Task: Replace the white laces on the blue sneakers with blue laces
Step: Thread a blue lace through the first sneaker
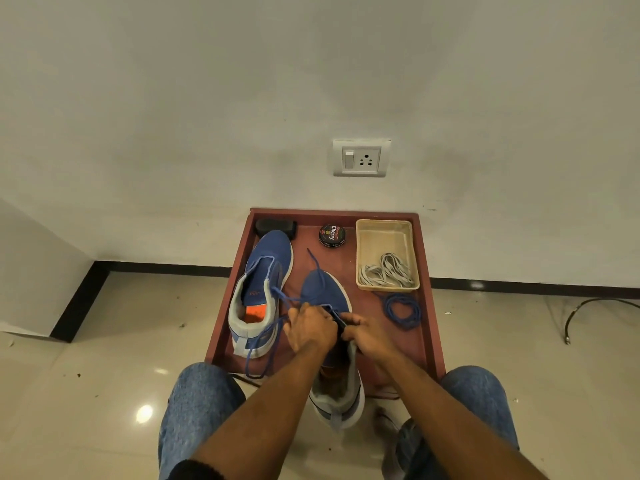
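Two blue sneakers sit on a red-brown tray (433,306). The left sneaker (266,271) lies with no lace in its eyelets. The right sneaker (325,292) is between my hands, its heel over the tray's near edge. My left hand (310,329) and my right hand (367,336) both pinch a blue lace (263,344) at the sneaker's eyelets; its ends trail left over the other sneaker and toward the toe. A second blue lace (401,311) lies coiled on the tray at right. White laces (388,273) lie in a beige basket (384,237).
A round shoe polish tin (331,234) and a black brush (276,227) stand at the tray's back. The wall with a socket (360,158) is just behind. My knees in jeans flank the tray's near edge. A black cable (585,310) lies on the floor at right.
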